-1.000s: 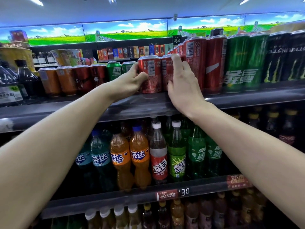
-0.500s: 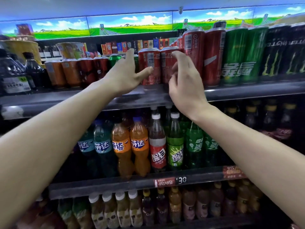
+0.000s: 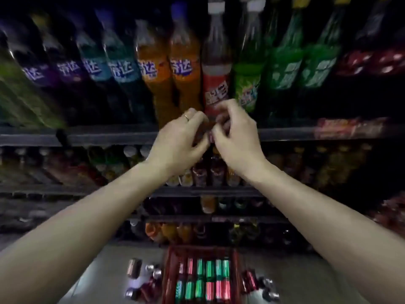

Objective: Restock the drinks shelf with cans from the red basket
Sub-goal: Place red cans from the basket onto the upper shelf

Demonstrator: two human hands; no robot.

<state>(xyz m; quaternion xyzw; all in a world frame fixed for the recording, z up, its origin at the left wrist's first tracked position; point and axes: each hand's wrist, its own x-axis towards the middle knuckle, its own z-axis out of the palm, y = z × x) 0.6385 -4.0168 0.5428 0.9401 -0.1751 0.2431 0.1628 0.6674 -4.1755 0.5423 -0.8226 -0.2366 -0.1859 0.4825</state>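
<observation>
**Both hands in mid-air, basket waiting on the floor**

Head view: the left hand (image 3: pixel 179 141) and right hand (image 3: pixel 237 137) hang close together at centre frame, in front of the lip of the bottle shelf (image 3: pixel 76 137). Fingers of both are loosely curled; the blur hides whether anything small sits between them, though no can shows in either. The red basket (image 3: pixel 200 275) lies on the floor at 6 o'clock, holding rows of green and red cans (image 3: pixel 210 269). Loose cans (image 3: pixel 134 268) lie on the floor at 7 o'clock, and more at 5 o'clock, just beside the basket walls.

Risks, as I judge them: a reach straight down passes close to the shelf edges at centre, where a knuckle could clip a bottle neck (the bottles (image 3: pixel 215 84) stand right at the lip). A foot or swinging arm could roll the loose floor cans away.

Open room lies between the forearms, straight down to the basket; floor at 8 o'clock is bare.
</observation>
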